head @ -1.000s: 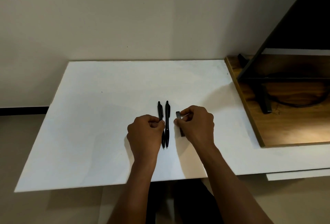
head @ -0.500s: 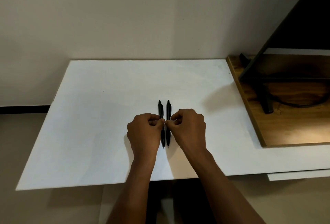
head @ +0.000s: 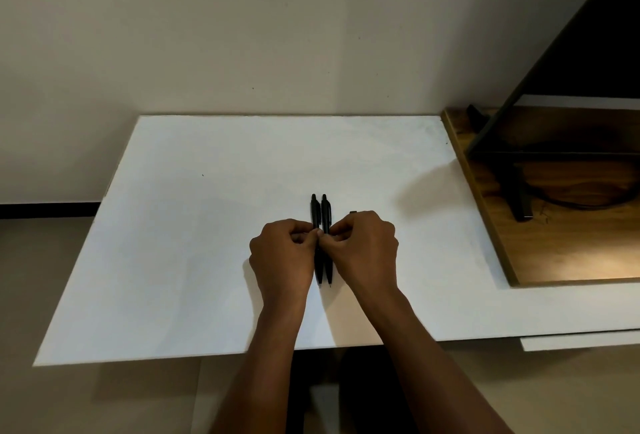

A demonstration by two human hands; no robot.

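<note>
Two black pens [head: 321, 212] lie side by side on the white board [head: 207, 225], tips pointing toward me and barrels touching. My left hand [head: 282, 257] has its fingers curled, with thumb and forefinger pinching the left pen at mid-length. From the other side, my right hand [head: 363, 250] pinches the right pen in the same way, and the fingertips of both hands meet over the pens. A small dark object [head: 353, 212] shows just past my right knuckles, mostly hidden by the hand.
A wooden panel [head: 554, 253] lies at the right edge of the board, with a black metal stand [head: 519, 198] and a dark cable on it. A pale wall rises behind the board. Floor shows to the left and in front.
My right hand has moved left from the small dark object to the pens. The two pens now lie closer together, touching. My left hand has stayed in place.
</note>
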